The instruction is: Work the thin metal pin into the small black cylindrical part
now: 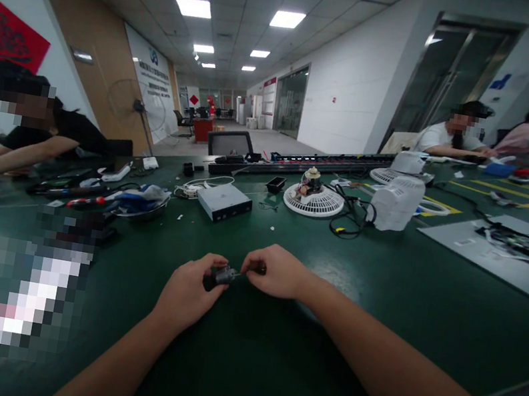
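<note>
Between the thumb and fingers of my left hand [192,291] is a small grey cylindrical metal part that looks like a small motor [225,275]. A thin piece sticks out of its right end. My right hand [277,271] is closed in a pinch at the tip of that thin piece; what exactly its fingertips grip is too small to make out. Both hands are just above the green table [237,362], close together. Beyond them sits a silver and black disc drive [224,201], and behind my right hand a white fan grille with an exposed motor [314,196].
A white plastic housing [397,203] and black cable stand at the right. Farther right lies a grey panel [502,258] with electronics. Tools and a bag-lined bowl [139,201] are at the left. A co-worker [28,125] reaches over the table at left; others sit far right.
</note>
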### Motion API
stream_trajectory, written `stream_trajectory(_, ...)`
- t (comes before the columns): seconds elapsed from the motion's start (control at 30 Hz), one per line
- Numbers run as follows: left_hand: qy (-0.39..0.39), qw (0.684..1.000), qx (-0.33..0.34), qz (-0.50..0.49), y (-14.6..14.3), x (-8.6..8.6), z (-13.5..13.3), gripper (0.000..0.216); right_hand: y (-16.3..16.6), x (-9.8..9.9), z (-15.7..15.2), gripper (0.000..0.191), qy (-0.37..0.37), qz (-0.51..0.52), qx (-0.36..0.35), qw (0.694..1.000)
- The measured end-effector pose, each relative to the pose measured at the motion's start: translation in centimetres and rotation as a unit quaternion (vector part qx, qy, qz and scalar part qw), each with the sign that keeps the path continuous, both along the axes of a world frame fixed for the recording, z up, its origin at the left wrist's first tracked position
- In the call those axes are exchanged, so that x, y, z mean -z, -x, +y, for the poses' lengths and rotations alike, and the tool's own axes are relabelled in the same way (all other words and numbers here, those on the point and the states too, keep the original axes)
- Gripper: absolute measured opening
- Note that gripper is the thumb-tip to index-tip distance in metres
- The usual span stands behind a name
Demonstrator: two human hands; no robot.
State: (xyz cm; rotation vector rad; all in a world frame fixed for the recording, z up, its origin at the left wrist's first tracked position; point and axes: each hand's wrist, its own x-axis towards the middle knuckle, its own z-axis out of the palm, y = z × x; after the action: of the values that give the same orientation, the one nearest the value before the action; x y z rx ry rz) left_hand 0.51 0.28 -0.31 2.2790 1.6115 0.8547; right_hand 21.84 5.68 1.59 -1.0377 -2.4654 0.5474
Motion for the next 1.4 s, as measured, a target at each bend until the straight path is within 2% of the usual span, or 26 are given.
stream_trajectory(0.13,-0.009,1.0,0.012,0.002,0.0,-0.1,-0.1,0.034,-0.2,-0.1,0.0,0.02,0.015,-0.006,-0.004,1.0)
stream_trajectory(0.23,-0.008,1.0,0.003,0.014,-0.2,-0.1,0.0,0.032,-0.2,-0.1,0.0,0.02,-0.001,-0.026,0.009,1.0)
stream_trajectory(0.37,-0.01,0.999,-0.051,0.005,-0.3,-0.2,0.2,0.031,0.1,-0.2,0.0,0.017,-0.033,-0.056,0.102,0.993)
stream_trajectory(0.47,-0.005,0.997,-0.075,-0.011,-0.2,-0.3,0.2,0.034,0.2,-0.1,0.1,0.025,-0.004,-0.059,0.146,0.988)
stream_trajectory(0.57,0.005,0.996,-0.086,-0.028,0.0,-0.4,0.3,0.036,0.3,0.4,0.4,0.035,0.044,-0.058,0.116,0.991)
stream_trajectory(0.7,0.012,0.996,-0.086,-0.033,0.0,-0.5,0.3,0.037,0.6,0.7,0.3,0.021,0.048,-0.04,0.105,0.992)
stream_trajectory(0.8,0.011,0.997,-0.066,-0.037,-0.1,-0.3,0.2,0.037,0.9,0.6,0.1,0.019,0.044,0.028,0.106,0.993)
stream_trajectory(0.93,-0.009,0.999,-0.034,-0.035,-0.2,-0.2,0.1,0.036,1.2,0.6,0.0,0.018,0.043,0.124,0.038,0.991)
stream_trajectory(1.03,-0.02,0.999,-0.017,-0.035,-0.3,-0.2,-0.1,0.031,1.4,0.9,-0.1,0.017,0.052,0.15,0.008,0.987)
stream_trajectory(1.13,-0.034,0.998,0.008,-0.045,-0.3,-0.3,-0.3,0.03,1.6,1.1,-0.2,0.015,0.098,0.158,0.005,0.982)
stream_trajectory(1.3,-0.056,0.995,0.045,-0.063,-0.2,-0.4,-0.3,0.022,1.7,1.1,-0.2,0.015,0.11,0.175,0.052,0.977)
stream_trajectory(1.4,-0.062,0.994,0.061,-0.068,-0.2,-0.5,-0.4,0.02,1.8,1.4,-0.1,0.024,0.198,0.227,0.047,0.952)
